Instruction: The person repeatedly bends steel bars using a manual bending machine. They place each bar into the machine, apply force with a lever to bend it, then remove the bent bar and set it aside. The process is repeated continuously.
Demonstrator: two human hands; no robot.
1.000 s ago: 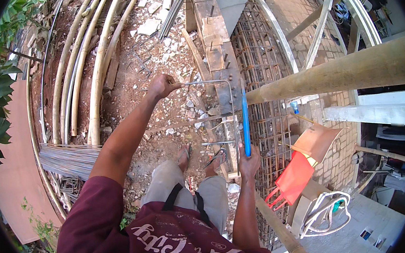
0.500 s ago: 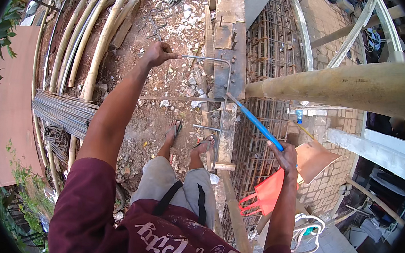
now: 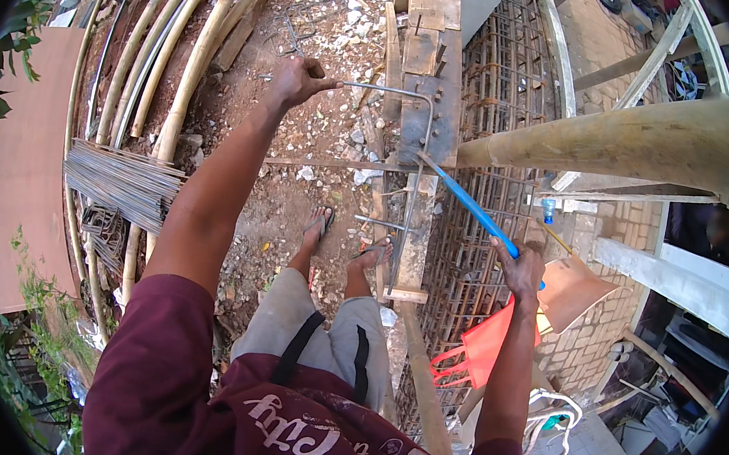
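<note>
My left hand (image 3: 301, 84) pinches the short leg of a thin steel rod (image 3: 387, 88), which is bent at a right angle. The rod's longer leg runs back toward me along a narrow wooden bench. A dark metal plate (image 3: 417, 136) with upright pins is fixed on the bench, and the rod's corner lies over it. My right hand (image 3: 520, 269) is wrapped round a blue-handled bar (image 3: 469, 209). Its far tip meets the rod's long leg near the plate's near edge; how they engage is too small to tell.
Right of the bench stretches a rusty rebar cage (image 3: 494, 108), with a thick bamboo pole (image 3: 618, 142) across it. A bundle of cut rods (image 3: 119, 182) lies at left by long bamboo poles (image 3: 196, 62). A red bag (image 3: 485, 344) hangs near my right forearm. Rubble covers the ground.
The whole view has shifted slightly, with the bench appearing a little farther right and higher. Both hands keep their hold on the rod and the bar.
</note>
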